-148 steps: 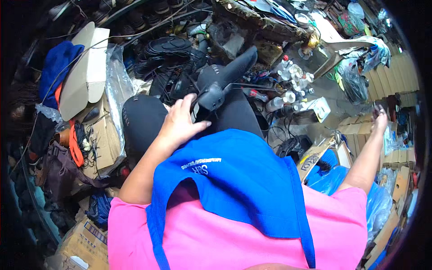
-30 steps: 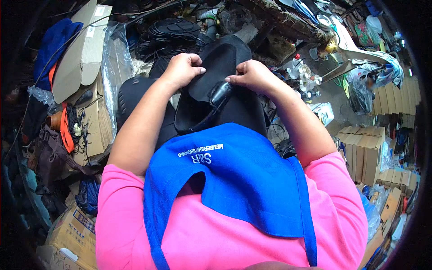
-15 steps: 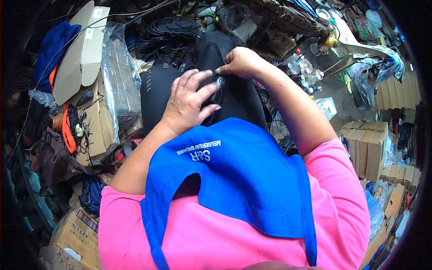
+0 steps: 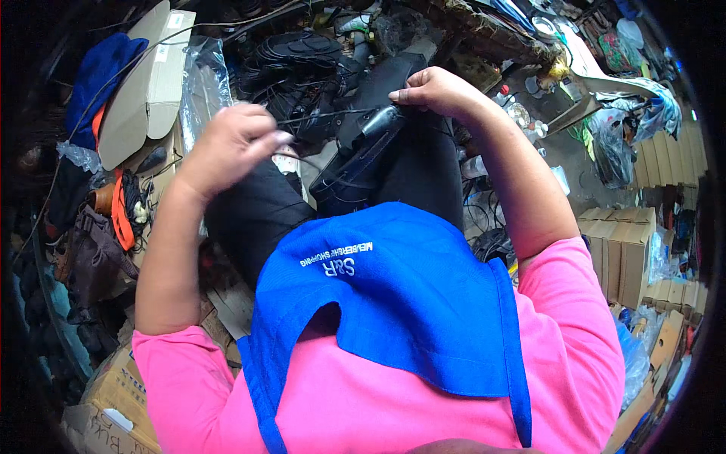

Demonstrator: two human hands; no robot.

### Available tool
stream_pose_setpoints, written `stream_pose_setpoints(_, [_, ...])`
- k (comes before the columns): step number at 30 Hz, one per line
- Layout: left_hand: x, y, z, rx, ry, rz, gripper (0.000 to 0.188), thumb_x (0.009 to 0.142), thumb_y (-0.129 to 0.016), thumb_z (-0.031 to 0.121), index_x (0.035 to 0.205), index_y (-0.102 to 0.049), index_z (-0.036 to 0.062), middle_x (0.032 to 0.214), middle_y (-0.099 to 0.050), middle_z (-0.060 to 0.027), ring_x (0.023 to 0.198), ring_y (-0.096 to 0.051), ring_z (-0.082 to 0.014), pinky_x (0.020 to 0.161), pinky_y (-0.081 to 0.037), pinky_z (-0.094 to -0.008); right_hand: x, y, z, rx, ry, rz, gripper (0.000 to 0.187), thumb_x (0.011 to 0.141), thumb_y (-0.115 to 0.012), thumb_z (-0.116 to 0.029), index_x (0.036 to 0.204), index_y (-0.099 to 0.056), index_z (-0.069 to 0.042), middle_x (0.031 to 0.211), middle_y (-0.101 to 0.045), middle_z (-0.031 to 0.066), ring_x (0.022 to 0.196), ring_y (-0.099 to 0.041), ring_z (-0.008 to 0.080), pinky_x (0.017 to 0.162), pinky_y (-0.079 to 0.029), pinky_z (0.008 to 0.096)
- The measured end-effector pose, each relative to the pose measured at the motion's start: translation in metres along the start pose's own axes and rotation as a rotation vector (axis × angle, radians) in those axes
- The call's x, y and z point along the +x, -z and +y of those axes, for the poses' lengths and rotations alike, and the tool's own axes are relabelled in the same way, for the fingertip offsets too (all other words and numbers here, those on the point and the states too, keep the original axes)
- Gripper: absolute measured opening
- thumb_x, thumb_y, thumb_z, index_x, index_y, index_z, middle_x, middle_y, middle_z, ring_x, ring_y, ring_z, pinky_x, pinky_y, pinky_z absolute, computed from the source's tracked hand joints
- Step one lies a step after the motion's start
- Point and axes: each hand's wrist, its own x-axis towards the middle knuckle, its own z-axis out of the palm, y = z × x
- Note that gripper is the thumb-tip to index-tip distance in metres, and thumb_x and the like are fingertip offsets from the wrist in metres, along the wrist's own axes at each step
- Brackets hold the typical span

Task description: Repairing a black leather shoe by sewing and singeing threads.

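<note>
Cord clamped in L hand ran taut to blk shoe; R hand pinched, hold unclear; overpulling risked snap.

- The shoe lies on my lap, between my left grip and my right grip.
- A thread runs from my left grip toward the right.
- Cords lie beyond.
- Cardboard stands left, a bag nearer me.
- Boxes stand right of my right arm.
</note>
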Motion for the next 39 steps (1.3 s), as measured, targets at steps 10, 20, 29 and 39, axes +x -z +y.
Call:
stream_pose_setpoints(10, [-0.002, -0.004, -0.055, 0.157, 0.379, 0.355, 0.027, 0.075, -0.071, 0.024, 0.086, -0.063, 0.0005, 0.089, -0.063, -0.0166, 0.082, -0.062, -0.0254, 0.072, -0.048, -0.0371, -0.027, 0.001, 0.007, 0.064, -0.032, 0.072, 0.041, 0.077, -0.072, -0.04, 0.062, -0.06, -0.004, 0.056, -0.051, 0.0012, 0.055, -0.046, 0.0103, 0.054, -0.039, 0.0285])
stream_pose_setpoints(20, [0.081, -0.091, 0.026, -0.52, 0.202, -0.26, 0.029, 0.091, -0.056, 0.032, 0.094, -0.061, 0.0039, 0.076, -0.06, -0.002, 0.073, -0.053, -0.0103, 0.062, -0.044, -0.0274, -0.041, -0.01, 0.002, 0.032, -0.092, 0.029, 0.036, 0.081, -0.07, -0.034, 0.061, -0.054, -0.009, 0.056, -0.042, -0.008, 0.053, -0.035, 0.0032, 0.048, -0.028, 0.0245])
stream_pose_setpoints(29, [0.001, -0.006, -0.059, 0.204, 0.647, 0.011, 0.021, 0.085, -0.062, 0.023, 0.096, -0.063, 0.0051, 0.089, -0.059, -0.0054, 0.083, -0.056, -0.0178, 0.074, -0.044, -0.0301, -0.035, -0.009, 0.016, 0.066, -0.05, 0.023, 0.04, 0.077, -0.071, -0.039, 0.063, -0.061, -0.003, 0.054, -0.05, 0.0018, 0.053, -0.046, 0.01, 0.052, -0.038, 0.029])
stream_pose_setpoints(39, [0.06, -0.111, 0.028, -0.835, 0.27, -0.053, 0.025, 0.086, -0.063, 0.019, 0.105, -0.061, 0.002, 0.098, -0.062, -0.0056, 0.091, -0.058, -0.0144, 0.08, -0.047, -0.0294, -0.031, -0.02, 0.005, 0.062, -0.049, -0.016, 0.041, 0.081, -0.07, -0.036, 0.058, -0.053, -0.007, 0.055, -0.046, -0.0052, 0.052, -0.039, 0.0048, 0.049, -0.031, 0.0249])
